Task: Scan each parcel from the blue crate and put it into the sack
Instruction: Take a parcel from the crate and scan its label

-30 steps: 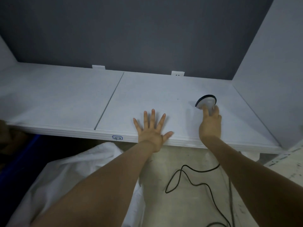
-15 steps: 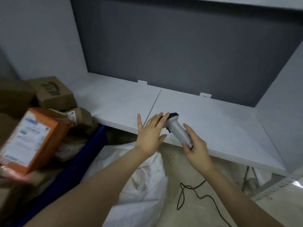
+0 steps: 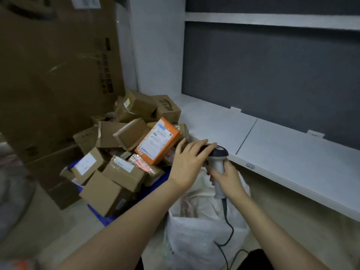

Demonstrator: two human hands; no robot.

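My right hand (image 3: 227, 177) grips the handle of a grey barcode scanner (image 3: 218, 162); its black cable trails down over the white sack (image 3: 198, 230). My left hand (image 3: 189, 162) lies over the scanner's dark head, fingers curved on it. The sack stands open on the floor below both hands, with something pink inside. Left of the hands, the blue crate (image 3: 101, 217) is heaped with brown cardboard parcels (image 3: 113, 191). An orange parcel (image 3: 157, 141) with a white label lies on top of the heap, just left of my left hand.
A white shelf board (image 3: 282, 152) runs along the right, under a dark grey back panel. A second shelf (image 3: 272, 19) hangs above. A large brown carton (image 3: 58, 75) stands behind the crate at the left. A white upright panel (image 3: 157, 45) separates carton and shelf.
The view has swung left from the shelf to the crate. My right hand lifted the scanner off the shelf and brought it over the sack; my left hand left the shelf and now covers the scanner's head.
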